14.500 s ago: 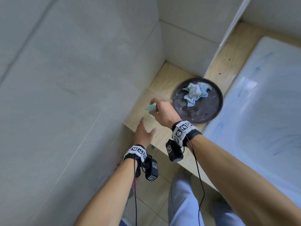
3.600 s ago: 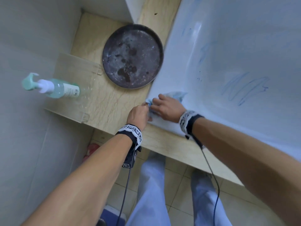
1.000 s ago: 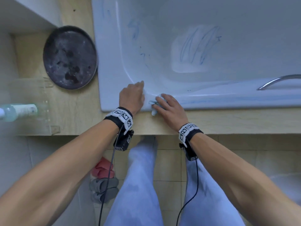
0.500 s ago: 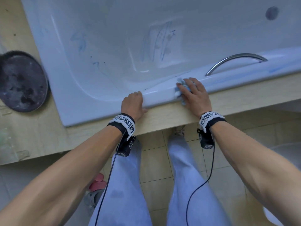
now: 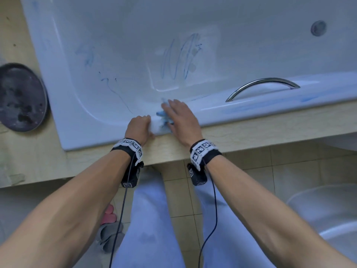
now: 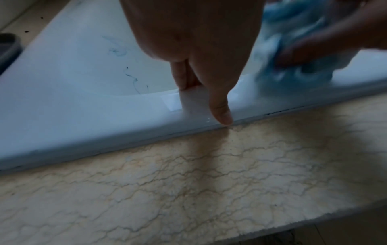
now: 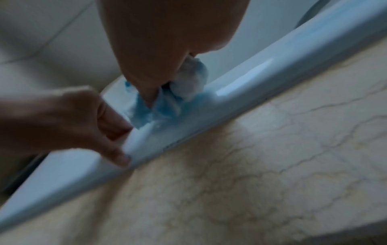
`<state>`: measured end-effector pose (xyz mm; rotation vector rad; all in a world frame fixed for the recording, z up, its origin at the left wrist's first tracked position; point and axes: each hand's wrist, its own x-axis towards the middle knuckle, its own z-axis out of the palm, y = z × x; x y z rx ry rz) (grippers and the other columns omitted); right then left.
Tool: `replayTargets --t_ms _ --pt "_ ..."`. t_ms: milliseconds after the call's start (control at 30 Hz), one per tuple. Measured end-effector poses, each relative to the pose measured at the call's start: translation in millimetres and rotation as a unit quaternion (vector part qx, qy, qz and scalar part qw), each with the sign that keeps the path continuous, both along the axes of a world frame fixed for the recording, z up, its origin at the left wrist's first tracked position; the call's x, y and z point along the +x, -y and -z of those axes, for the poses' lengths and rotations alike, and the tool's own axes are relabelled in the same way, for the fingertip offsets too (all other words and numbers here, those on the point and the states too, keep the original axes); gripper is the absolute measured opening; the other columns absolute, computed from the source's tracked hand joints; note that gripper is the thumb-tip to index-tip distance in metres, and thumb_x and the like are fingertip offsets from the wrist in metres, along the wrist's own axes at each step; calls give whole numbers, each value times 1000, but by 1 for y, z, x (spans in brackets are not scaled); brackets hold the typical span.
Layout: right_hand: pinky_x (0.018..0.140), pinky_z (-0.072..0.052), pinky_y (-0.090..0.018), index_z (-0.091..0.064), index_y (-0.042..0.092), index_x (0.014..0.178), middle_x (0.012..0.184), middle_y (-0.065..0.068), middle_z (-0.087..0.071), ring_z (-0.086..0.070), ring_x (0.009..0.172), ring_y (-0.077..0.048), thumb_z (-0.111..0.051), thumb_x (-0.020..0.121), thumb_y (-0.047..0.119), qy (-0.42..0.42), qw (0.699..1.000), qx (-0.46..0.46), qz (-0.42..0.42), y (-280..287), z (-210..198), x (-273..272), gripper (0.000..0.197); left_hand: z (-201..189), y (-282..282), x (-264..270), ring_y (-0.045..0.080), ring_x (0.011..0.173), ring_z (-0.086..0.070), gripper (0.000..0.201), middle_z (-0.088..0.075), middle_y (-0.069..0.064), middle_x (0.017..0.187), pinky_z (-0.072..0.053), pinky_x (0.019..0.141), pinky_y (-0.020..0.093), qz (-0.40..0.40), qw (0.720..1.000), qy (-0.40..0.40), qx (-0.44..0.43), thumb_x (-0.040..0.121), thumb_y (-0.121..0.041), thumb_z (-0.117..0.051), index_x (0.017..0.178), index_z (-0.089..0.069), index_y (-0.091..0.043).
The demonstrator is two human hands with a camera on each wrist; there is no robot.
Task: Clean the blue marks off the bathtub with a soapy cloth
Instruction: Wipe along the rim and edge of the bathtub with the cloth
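Note:
The white bathtub [image 5: 92,136] carries blue scribbles [image 5: 179,57] on its inner wall, fainter ones [image 5: 87,53] to the left and a blue smear [image 5: 270,101] along the near rim. My right hand [image 5: 175,115] presses a bunched blue cloth [image 5: 161,114] onto the near rim, thumb and fingers holding it. In the right wrist view the cloth [image 7: 163,102] is wet and foamy under that hand [image 7: 159,82]. My left hand [image 5: 142,124] grips the rim just left of the cloth [image 6: 293,69], its thumb [image 6: 222,114] on the outer edge and its fingers hooked inside the tub.
A chrome grab handle [image 5: 262,86] sits on the rim to the right. A dark round tray [image 5: 19,97] lies on the beige stone ledge [image 5: 251,132] left of the tub. Slippers [image 5: 108,211] are on the tiled floor, and a white basin [image 5: 328,219] is at lower right.
My right hand has slid the cloth leftward along the rim, from beside the handle to right next to my left hand. The left hand still holds the rim.

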<state>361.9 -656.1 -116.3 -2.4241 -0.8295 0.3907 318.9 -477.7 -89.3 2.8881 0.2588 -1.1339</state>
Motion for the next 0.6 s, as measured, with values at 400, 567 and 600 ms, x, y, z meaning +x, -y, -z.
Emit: replayTargets --t_ms 400,567,600 --pt "109 -42 -48 -66 14 126 147 -9 -53 -47 135 -39 -65 91 2 101 990 -3 -100 124 26 20 37 -1 -2 5 25 64 -45 41 -64 10 78 -38 59 30 -15 1000 -15 2 72 -33 -82 90 -54 -9" --pt "104 -47 -51 -64 12 129 148 -11 -52 -44 134 -42 -72 85 1 98 993 -66 -16 212 19 41 46 -3 -1 5 28 68 -52 37 -65 12 83 -41 61 31 -12 1000 -15 -4 75 -25 -81 94 -55 -7" --pt "102 -48 -50 -64 12 129 147 -10 -52 -43 133 -41 -75 81 1 84 994 -70 -3 216 15 42 50 -4 -1 5 29 72 -56 37 -65 13 85 -41 61 31 -15 1000 -17 -4 76 -24 -80 95 -55 -6"
